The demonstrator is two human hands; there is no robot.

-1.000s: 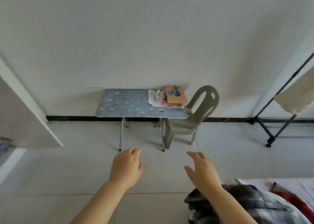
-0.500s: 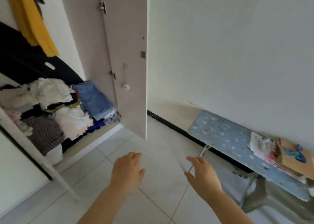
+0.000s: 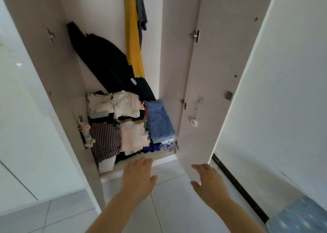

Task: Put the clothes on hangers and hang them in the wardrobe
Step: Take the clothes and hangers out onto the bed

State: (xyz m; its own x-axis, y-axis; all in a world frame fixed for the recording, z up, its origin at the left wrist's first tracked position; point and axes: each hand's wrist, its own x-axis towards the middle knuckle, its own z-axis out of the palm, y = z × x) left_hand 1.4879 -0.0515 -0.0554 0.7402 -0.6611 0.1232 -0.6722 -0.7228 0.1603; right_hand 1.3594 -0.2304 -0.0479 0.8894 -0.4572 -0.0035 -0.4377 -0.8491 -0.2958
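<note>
Faced the open wardrobe [image 3: 53, 77], door [image 3: 203, 70] swung out to the right. Held the left hand [image 3: 137, 177] and right hand [image 3: 209, 184] out low before it, fingers loosely spread, gripping nothing. Saw a yellow garment [image 3: 132, 43] hanging inside, a black garment [image 3: 106, 59] slanting beneath it, and folded clothes [image 3: 127, 123] heaped at the bottom.
</note>
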